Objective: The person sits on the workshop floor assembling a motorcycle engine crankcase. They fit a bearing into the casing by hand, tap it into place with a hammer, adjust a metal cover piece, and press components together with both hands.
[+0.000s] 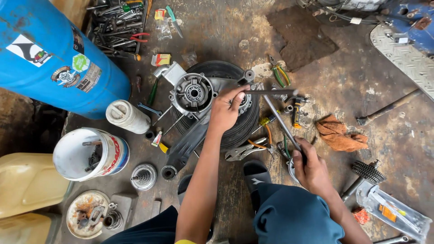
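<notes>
My right grip (307, 165) was wrapped around the T-handle wrench (282, 123); my left grip (226, 108) pinched its crossbar end, just beside the engine casing (194, 93) on the floor. Keeping the shaft square seemed wise.

The floor (352, 86) is dirty, stained concrete. On it lie a black tyre (244, 124) with an engine part, an orange rag (341, 135), pliers (244, 151), a gear (368, 171), a white bucket (88, 153), a white bottle (128, 116), a blue barrel (54, 54) and a pile of tools (120, 25).
</notes>
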